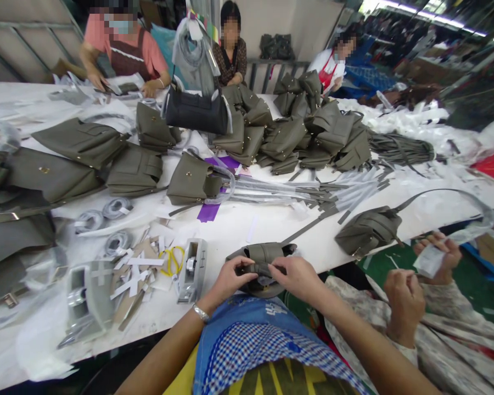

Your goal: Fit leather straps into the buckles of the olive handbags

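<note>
An olive-green handbag [260, 254] lies at the near edge of the white table [239, 225], right in front of me. My left hand [229, 277] is closed on its left side, fingers curled over the bag's top. My right hand [297, 276] grips the right side, thumb and fingers pinched on the bag's middle strap or flap. A silver bracelet sits on my left wrist. The bag's long strap runs off to the upper right.
Many olive handbags [288, 137] are piled across the table, with a black bag [195, 112] upright behind. Tape dispensers [192, 269], tape rolls and cut strips lie at my left. A co-worker's hands [403, 299] hold plastic wrap at my right; three people sit opposite.
</note>
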Demonstrator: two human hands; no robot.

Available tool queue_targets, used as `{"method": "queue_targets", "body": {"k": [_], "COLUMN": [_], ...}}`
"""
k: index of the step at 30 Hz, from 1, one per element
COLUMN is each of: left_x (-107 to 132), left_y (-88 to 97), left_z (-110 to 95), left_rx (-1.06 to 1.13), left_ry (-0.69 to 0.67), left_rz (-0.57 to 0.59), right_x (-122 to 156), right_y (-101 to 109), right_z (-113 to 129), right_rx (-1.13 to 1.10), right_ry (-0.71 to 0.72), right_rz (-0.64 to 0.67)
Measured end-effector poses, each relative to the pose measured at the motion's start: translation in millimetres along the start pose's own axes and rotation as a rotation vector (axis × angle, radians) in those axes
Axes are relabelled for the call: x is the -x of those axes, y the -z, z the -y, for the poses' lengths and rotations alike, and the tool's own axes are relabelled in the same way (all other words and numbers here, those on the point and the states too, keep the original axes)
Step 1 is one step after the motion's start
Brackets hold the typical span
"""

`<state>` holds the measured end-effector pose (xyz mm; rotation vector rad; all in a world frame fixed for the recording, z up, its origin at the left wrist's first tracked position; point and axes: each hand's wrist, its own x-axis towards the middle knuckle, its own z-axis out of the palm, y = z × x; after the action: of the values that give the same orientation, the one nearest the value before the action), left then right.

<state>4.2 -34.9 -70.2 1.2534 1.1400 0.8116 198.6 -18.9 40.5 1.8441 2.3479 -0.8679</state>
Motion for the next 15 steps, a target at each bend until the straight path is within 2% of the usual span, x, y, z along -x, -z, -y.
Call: {"method": "queue_targets", "body": {"k": [3, 6, 8, 12, 15], "left_x": [3.4, 5.6, 6.2, 7.2, 8.2], "left_y": [-6.0, -9.7, -10.8, -10.4, -9.2], "left_z": [-4.0, -2.2, 1.8, 8.9, 9.2], "left_rx": [-0.008, -0.022, -0.044, -0.091, -0.095], "left_ry": [-0.013, -0.019, -0.021, -0.051, -0.074], "left_rz": [0.003, -0.008, -0.009, 0.014, 0.029], "right_x": [0.2, -1.2, -4.7, -15.1, -21.4], "right_y": [-16.2, -22.0, -22.0, -19.2, -21.0], "right_z": [0.2, -3.6, -7.7, -18.1, -21.3], "right_rx": [0.143, 0.178, 0.12, -0.166, -0.257], "right_ry": [-0.025, -0.035, -0.032, -0.049, -0.02], "right_rz": [-0.013, 0.011, 0.074, 0.292, 0.331]}}
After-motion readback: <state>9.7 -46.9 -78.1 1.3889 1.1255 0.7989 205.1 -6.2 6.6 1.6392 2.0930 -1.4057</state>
